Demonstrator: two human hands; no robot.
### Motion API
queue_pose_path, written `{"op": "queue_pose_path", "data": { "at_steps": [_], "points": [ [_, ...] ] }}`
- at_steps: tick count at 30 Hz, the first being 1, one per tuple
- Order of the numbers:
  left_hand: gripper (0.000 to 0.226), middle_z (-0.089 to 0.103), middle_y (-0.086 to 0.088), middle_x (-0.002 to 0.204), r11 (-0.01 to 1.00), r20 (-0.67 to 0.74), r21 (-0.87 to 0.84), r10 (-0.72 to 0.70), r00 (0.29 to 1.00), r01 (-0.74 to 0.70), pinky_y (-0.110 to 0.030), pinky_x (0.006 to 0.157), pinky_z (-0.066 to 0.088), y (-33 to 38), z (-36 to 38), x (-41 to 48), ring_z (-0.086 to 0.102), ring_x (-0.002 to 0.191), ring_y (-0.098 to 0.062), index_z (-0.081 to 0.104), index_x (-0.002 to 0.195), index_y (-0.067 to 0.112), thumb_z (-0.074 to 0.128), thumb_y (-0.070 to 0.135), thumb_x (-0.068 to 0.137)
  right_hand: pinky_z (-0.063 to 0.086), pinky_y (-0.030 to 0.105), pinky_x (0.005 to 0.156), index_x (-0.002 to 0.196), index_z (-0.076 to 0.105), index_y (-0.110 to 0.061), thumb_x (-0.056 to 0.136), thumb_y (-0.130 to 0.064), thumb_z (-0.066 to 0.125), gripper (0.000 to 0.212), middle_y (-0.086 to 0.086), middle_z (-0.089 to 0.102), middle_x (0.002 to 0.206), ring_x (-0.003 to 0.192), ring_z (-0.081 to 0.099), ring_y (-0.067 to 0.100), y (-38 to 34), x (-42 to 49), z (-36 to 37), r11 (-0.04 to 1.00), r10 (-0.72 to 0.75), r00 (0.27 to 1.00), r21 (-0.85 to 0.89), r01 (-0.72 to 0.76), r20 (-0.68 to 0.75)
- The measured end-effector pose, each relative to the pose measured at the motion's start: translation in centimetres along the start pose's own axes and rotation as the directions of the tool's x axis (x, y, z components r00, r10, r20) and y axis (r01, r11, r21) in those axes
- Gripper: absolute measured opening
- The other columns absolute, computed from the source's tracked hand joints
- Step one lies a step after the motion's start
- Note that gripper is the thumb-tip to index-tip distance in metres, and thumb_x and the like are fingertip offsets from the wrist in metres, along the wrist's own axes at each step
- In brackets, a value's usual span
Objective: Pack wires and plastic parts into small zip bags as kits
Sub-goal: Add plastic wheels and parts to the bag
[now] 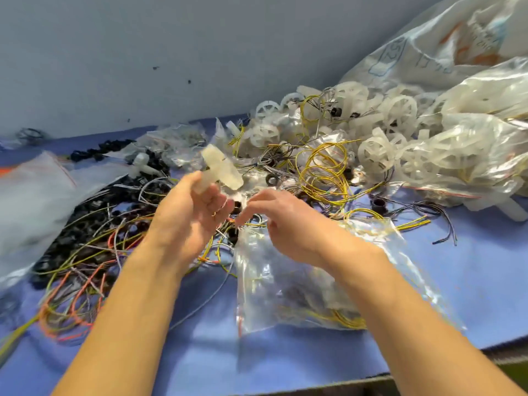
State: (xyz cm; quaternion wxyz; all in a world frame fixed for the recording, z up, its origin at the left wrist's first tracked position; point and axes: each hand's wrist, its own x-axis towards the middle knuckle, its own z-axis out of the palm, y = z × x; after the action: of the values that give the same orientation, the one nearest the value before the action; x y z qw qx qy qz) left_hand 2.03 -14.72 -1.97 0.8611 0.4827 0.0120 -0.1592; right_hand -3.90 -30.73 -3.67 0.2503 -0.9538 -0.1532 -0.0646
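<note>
The left hand (pixel 194 207) was up above the mess of wires (pixel 94 252). Its fingers were curled round a white plastic part (pixel 221 170) shaped like a T. The right hand (pixel 283 221) was just beside it, over the top edge of a small zip bag (pixel 300 281). Its fingers bent down to the bag's mouth, but I could not tell if they pinched it. The bag lay on the blue table (pixel 471 267) with wires inside. White plastic wheels (pixel 400 110) were piled behind.
</note>
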Motion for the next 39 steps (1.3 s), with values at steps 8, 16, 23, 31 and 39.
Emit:
{"op": "queue_pose_path", "data": {
  "at_steps": [8,16,23,31,39],
  "points": [
    [0.028,0.035,0.009,0.058,0.913,0.007,0.326,-0.261,0.965,0.245,-0.012,0.04,0.035,0.6,-5.9,-1.5,0.037,0.042,-0.002,0.056,0.074,0.023,0.042,0.021,0.098,0.033,0.038,0.103,0.105,0.068,-0.039,0.084,-0.003,0.053,0.043,-0.006,0.041,0.146,0.132,0.035,0.022,-1.7,-0.1,2.7,0.966,-0.092,0.989,-0.229,0.116,0.114],
    [0.023,0.055,-0.001,0.063,0.79,0.135,0.553,-0.398,0.907,0.265,-0.017,0.035,0.037,-0.3,-6.4,-2.9,0.048,0.047,-0.008,0.068,0.092,0.014,0.049,0.026,0.098,0.041,0.018,0.083,0.077,0.064,-0.02,0.081,0.008,0.055,0.03,0.003,0.062,0.112,0.105,0.058,0.021,-0.4,-0.3,0.9,0.99,-0.099,0.969,0.078,0.119,-0.226],
    [0.031,0.063,-0.007,0.088,0.838,0.414,0.514,-0.428,0.803,0.182,-0.017,0.043,0.043,-0.7,-6.1,-3.0,0.05,0.057,-0.01,0.068,0.119,0.006,0.055,0.022,0.096,0.041,0.017,0.086,0.067,0.051,-0.035,0.083,0.009,0.049,0.047,-0.003,0.063,0.106,0.105,0.059,0.012,-1.0,-0.4,0.3,0.964,0.009,0.962,0.257,0.064,-0.273],
    [0.024,0.07,-0.006,0.098,0.779,0.479,0.627,-0.416,0.773,0.03,-0.019,0.044,0.044,-0.8,-4.0,-3.4,0.052,0.054,-0.011,0.071,0.106,0.011,0.052,0.024,0.1,0.047,0.035,0.086,0.07,0.055,-0.03,0.083,0.006,0.05,0.038,-0.003,0.065,0.103,0.1,0.062,0.018,-2.7,-0.5,-0.5,0.971,-0.049,0.96,0.213,0.111,-0.277],
    [0.033,0.061,-0.003,0.063,0.735,0.284,0.656,-0.45,0.847,0.171,-0.016,0.033,0.035,-0.1,-2.9,-3.2,0.049,0.041,-0.01,0.074,0.077,0.017,0.053,0.031,0.098,0.049,0.043,0.082,0.067,0.047,-0.043,0.08,-0.005,0.045,0.039,-0.003,0.064,0.101,0.099,0.064,0.022,-3.3,-1.0,-1.0,0.974,-0.044,0.95,0.198,0.11,-0.309]
  ]
}}
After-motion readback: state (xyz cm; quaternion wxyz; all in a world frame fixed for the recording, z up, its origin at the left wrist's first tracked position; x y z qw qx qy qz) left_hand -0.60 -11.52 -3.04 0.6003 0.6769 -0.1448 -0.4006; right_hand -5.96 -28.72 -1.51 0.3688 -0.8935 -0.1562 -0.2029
